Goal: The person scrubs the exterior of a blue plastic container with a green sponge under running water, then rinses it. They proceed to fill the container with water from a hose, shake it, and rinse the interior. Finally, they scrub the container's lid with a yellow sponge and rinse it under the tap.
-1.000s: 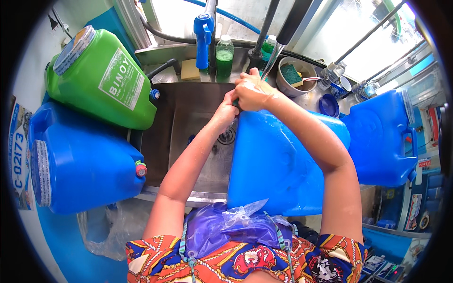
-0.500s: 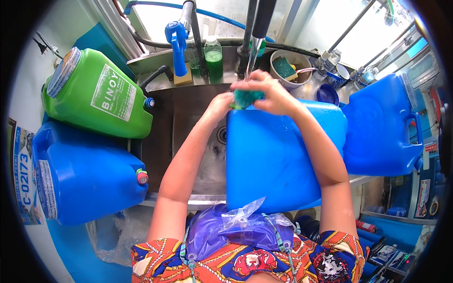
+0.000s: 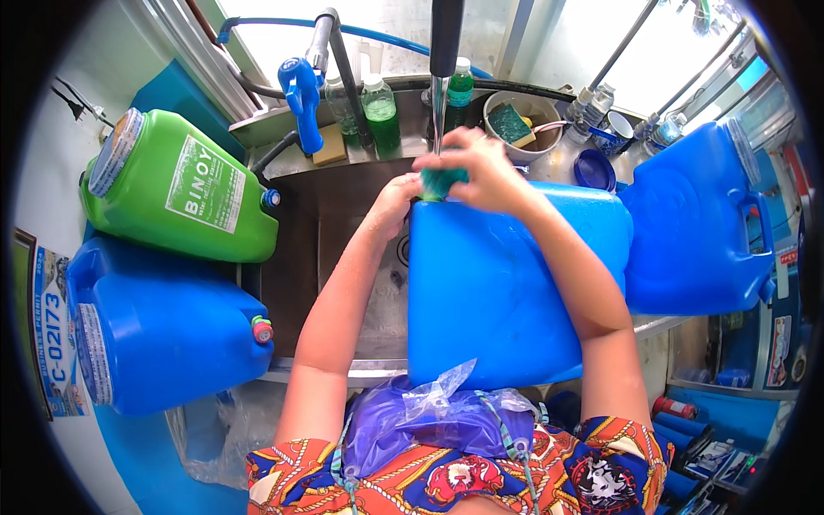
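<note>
A green scouring pad (image 3: pixel 444 183) sits inside the right grip (image 3: pixel 485 172), which is blurred but appears to pinch it between thumb and fingers. The pad lies at the fingertip side, to the left of the palm, just beside the left grip (image 3: pixel 396 200). That one is curled near the upper left corner of a large blue container (image 3: pixel 506 300); its fingertips are partly hidden, so I cannot tell what they press on. The container lies on its side below the right grip, under that forearm. Water (image 3: pixel 439 112) runs from a black spout (image 3: pixel 445 39) above the pad and falls at the right grip's fingers. The steel sink (image 3: pixel 292 223) opens below and to the left of the left grip. Farther left stand a green jug (image 3: pixel 245 236) and, nearer the body, a second blue jug (image 3: pixel 172 335) with a reddish cap. Beyond the right grip is a bowl (image 3: pixel 515 156) holding a yellow-and-green sponge (image 3: pixel 511 127); well to its right is another blue jug (image 3: pixel 687 227)
</note>
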The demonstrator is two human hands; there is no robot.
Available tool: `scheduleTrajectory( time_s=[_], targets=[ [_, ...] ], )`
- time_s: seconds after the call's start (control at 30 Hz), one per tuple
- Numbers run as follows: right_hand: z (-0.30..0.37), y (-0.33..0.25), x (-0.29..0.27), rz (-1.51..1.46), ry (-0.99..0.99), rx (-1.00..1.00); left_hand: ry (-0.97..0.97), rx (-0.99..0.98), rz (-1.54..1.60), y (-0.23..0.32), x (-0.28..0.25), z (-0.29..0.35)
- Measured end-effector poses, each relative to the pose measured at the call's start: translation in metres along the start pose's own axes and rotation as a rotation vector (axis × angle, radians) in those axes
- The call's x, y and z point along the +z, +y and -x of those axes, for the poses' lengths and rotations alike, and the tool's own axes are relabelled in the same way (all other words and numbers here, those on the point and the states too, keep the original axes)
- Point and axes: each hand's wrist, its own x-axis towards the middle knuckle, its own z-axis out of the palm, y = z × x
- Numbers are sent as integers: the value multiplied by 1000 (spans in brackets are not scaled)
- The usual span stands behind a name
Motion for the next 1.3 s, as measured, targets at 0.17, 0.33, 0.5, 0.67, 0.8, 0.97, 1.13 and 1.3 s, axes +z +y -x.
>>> scheduleTrajectory(
  time_s=[0.17,0.33,0.5,0.67,0.8,0.97,1.13,1.3],
  targets=[
    [-2,-2,3,186,-4,143,54,63,14,-6,1,7],
    [1,1,3,-78,-157,77,122,0,-11,-4,3,9],
    [1,8,3,-134,48,127,49,47,-59,0,0,9],
    [0,7,5,41,-11,182,158,-66,-25,2,-4,7],
    [0,3,3,-263,-29,-14,128,-102,-99,6,-2,2],
    [0,-1,1,396,160,201,48,-66,-1,1,1,3],
    [-1,-4,0,37,-65,106,162,117,125,-19,7,5],
    [-1,-7,-1,74,92,73,182,250,115,-26,10,3]
  ],
)
